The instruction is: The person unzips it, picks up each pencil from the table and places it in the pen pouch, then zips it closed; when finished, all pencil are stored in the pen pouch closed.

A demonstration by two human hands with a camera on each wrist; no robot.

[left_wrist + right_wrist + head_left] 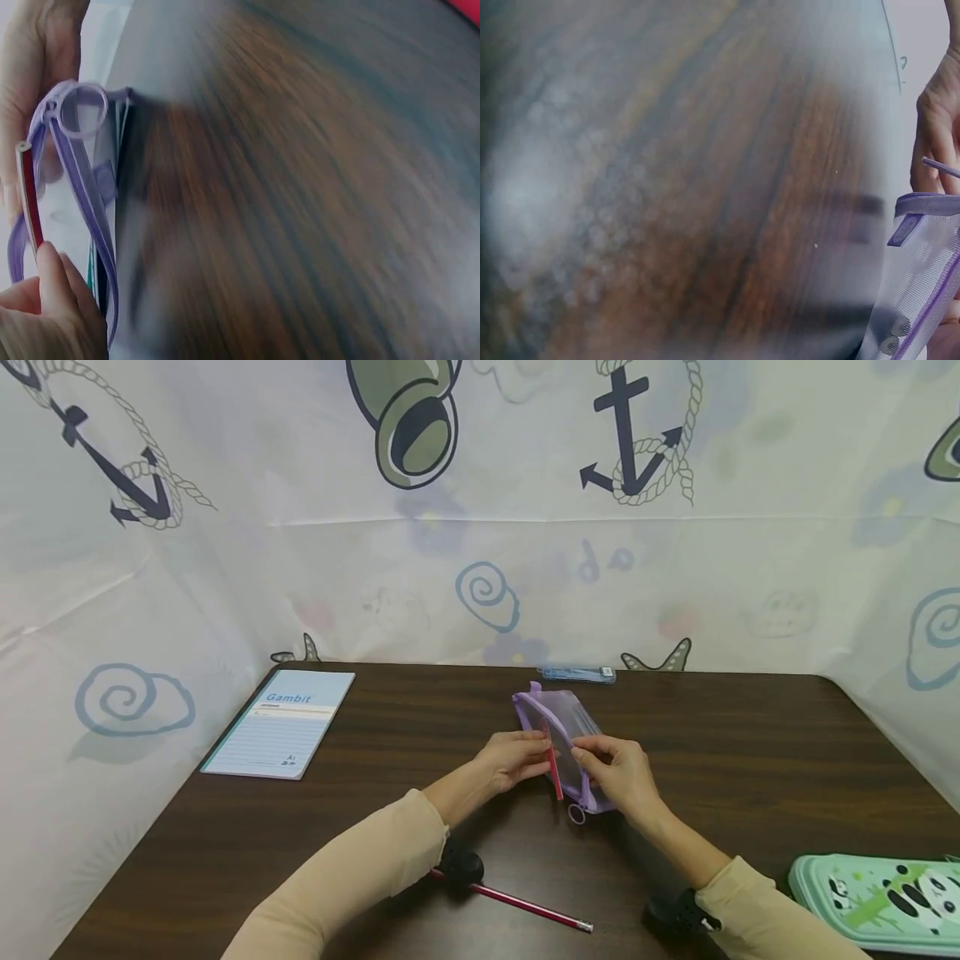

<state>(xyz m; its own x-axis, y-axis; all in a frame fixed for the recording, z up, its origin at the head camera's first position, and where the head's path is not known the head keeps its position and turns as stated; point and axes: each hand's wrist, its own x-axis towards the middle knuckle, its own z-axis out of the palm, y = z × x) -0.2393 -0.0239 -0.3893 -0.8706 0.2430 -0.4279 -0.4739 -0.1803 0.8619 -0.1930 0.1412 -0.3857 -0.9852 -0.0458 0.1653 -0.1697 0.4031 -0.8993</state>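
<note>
Between thumb and fingers, my left hand [517, 758] pinches a slim red pencil [556, 772] at the opening of a purple-edged mesh pouch [573, 714]. In the left wrist view the pencil [30, 191] shows a pale end, beside the pouch's purple zip [79, 176] and its ring pull. My right hand [618, 772] pinches the near-right edge of the pouch's opening, holding it apart from the other edge. The pouch stands tilted on the table. Small round dark shapes show through the mesh [915, 277] in the right wrist view.
A dark red pencil [528, 906] lies near the table's front, by my left wrist. At left is a light blue notebook [288, 718]. A blue packet [577, 675] lies at the back edge, and a green panda pencil case [877, 897] at the front right. Patterned cloth [480, 527] surrounds the table.
</note>
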